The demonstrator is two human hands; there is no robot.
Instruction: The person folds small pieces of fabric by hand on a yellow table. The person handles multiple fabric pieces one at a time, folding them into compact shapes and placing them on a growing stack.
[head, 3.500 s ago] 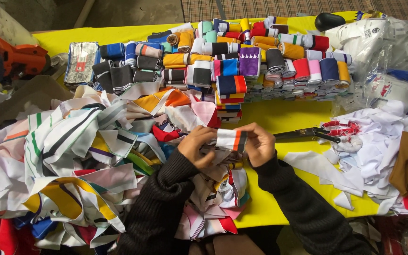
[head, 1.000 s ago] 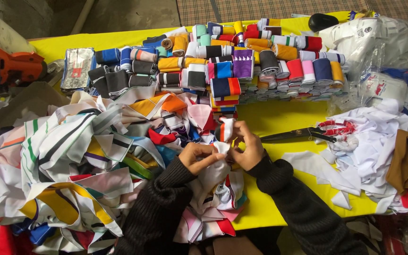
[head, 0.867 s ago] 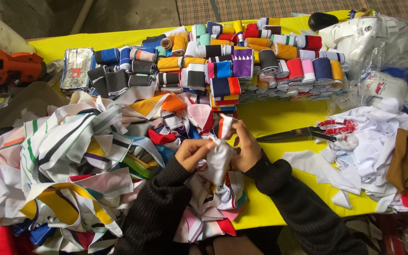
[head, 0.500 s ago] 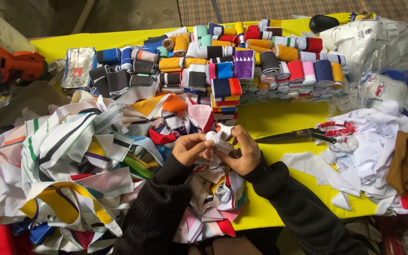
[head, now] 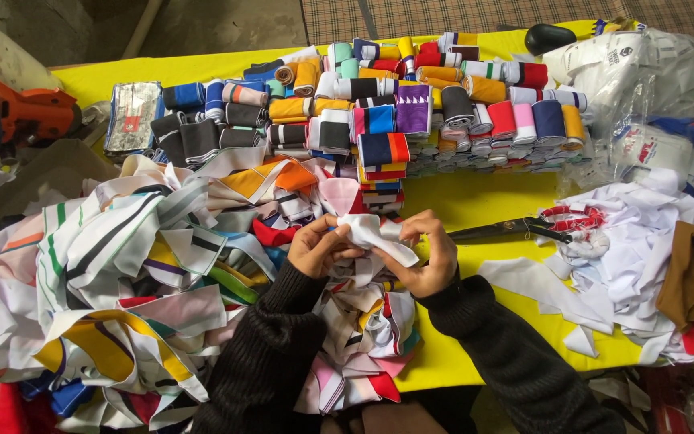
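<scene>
While both hands meet above the heap of fabric scraps (head: 162,265), white cloth strip (head: 371,233) pinched between fingers of left hand (head: 319,245) and right hand (head: 427,257), scissors (head: 524,229) just beside, on yellow table (head: 475,201).

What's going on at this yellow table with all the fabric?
A person in black sleeves holds a white cloth strip between the left hand and right hand, above a heap of loose striped strips. Rolled strips are stacked in rows behind, and scissors lie on the table to the right.
</scene>
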